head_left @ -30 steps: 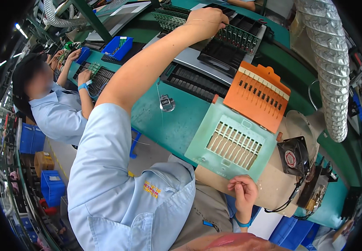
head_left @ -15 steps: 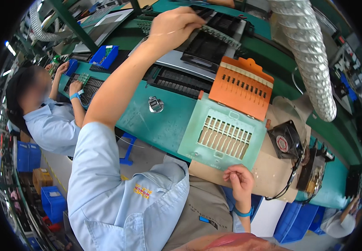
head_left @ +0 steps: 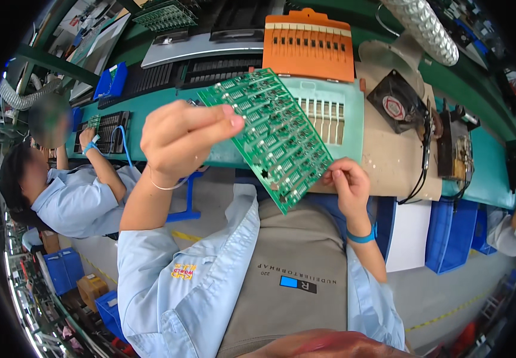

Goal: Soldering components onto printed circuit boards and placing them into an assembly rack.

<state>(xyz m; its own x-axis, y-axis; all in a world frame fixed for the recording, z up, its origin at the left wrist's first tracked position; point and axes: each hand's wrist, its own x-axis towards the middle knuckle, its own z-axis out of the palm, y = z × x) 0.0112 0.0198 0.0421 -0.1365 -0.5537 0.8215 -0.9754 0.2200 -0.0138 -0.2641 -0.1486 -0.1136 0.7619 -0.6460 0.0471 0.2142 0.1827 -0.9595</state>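
A green circuit board panel (head_left: 274, 134), made up of several identical narrow boards with small parts on them, hangs tilted in front of my body. My left hand (head_left: 183, 140) pinches its left edge between thumb and fingers. At its lower right edge my right hand (head_left: 348, 184) is closed, thumb against fingers; the fingertips are partly hidden by the board. Behind the panel lies a pale green fixture (head_left: 347, 95) with a slotted window, partly covered by the panel. Its orange hinged lid (head_left: 308, 51), with a row of dark slots, stands opened away from me.
A black fan (head_left: 396, 100) with cables stands right of the fixture on brown cardboard (head_left: 383, 161). More green boards (head_left: 165, 17) sit on a rack at the back. A silver duct (head_left: 422, 30) hangs at upper right. Another person (head_left: 79, 185) works at the left beside a blue bin (head_left: 110, 80).
My left hand has come back from the far rack, bringing the circuit board panel in front of me. My right hand has closed at the panel's edge. The view has shifted.
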